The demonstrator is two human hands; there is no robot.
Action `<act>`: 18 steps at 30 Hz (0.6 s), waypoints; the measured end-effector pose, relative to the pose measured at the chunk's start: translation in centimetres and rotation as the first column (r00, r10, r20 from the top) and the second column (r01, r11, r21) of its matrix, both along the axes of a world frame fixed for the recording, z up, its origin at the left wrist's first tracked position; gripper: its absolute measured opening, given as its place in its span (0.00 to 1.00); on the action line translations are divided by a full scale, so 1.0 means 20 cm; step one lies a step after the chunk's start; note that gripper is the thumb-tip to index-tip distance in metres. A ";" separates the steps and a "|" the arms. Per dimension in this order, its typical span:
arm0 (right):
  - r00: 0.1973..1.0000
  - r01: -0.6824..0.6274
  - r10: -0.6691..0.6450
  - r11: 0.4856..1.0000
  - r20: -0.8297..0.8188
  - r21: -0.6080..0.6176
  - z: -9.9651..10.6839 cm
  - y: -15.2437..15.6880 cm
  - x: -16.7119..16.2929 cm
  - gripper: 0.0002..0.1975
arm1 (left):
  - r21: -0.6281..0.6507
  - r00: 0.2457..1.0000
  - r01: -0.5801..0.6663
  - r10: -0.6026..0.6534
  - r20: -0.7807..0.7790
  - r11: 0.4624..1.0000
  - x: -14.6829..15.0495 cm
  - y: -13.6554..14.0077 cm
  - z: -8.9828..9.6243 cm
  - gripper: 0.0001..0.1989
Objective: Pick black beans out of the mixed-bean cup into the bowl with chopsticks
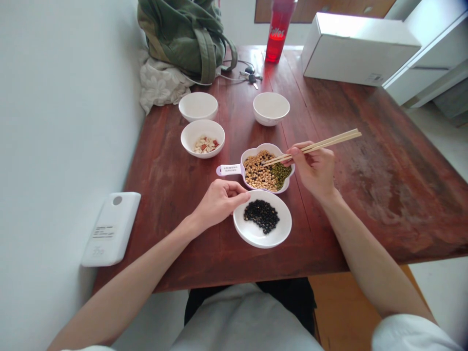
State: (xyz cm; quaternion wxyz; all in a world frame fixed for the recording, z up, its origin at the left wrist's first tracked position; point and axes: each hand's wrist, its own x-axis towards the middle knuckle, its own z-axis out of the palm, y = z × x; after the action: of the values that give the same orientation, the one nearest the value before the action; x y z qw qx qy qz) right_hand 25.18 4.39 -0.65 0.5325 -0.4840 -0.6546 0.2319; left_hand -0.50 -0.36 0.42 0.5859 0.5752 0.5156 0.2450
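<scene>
My right hand (313,168) grips a pair of wooden chopsticks (329,141). Their tips reach into a flower-shaped dish (268,147) with a lilac handle, which holds yellow soybeans (258,181), some black beans and green mung beans (281,174). I cannot make out whether a bean is between the tips. With thumb and fingers, my left hand (221,202) pinches the rim of a white bowl (252,238) just in front of the dish. A pile of black beans (262,215) lies in that bowl.
A white bowl with nuts (203,152), plus two more white bowls (198,105) (271,108), stand farther back. Behind are a green bag (183,39), keys (252,77), a red bottle (277,41) and a white box (358,51). A white power bank (111,229) lies by the left wall.
</scene>
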 end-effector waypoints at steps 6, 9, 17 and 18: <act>0.994 -0.009 0.007 1.000 -0.109 -0.024 -0.02 0.00 -0.01 0.12 | -0.002 1.000 0.005 -0.005 -0.002 1.000 0.00 0.00 0.00 0.13; 0.981 0.007 -0.013 1.000 -0.194 -0.029 -0.01 0.01 -0.01 0.13 | -0.001 1.000 0.005 -0.005 -0.004 1.000 0.00 0.00 0.00 0.13; 0.877 -0.314 0.221 0.936 -0.426 -0.161 0.07 0.00 0.06 0.15 | 0.004 1.000 0.003 -0.003 0.006 1.000 0.00 0.00 -0.01 0.13; 0.866 -0.377 0.268 0.904 -0.423 -0.200 0.07 -0.01 0.07 0.14 | 0.001 1.000 0.002 -0.002 0.003 1.000 0.00 0.00 -0.01 0.13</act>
State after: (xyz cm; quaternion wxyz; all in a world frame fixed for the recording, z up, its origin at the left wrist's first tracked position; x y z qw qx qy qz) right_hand 26.58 4.27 0.84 0.5312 -0.3806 -0.5701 0.4980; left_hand -0.52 -0.33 0.29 0.5867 0.5757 0.5138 0.2456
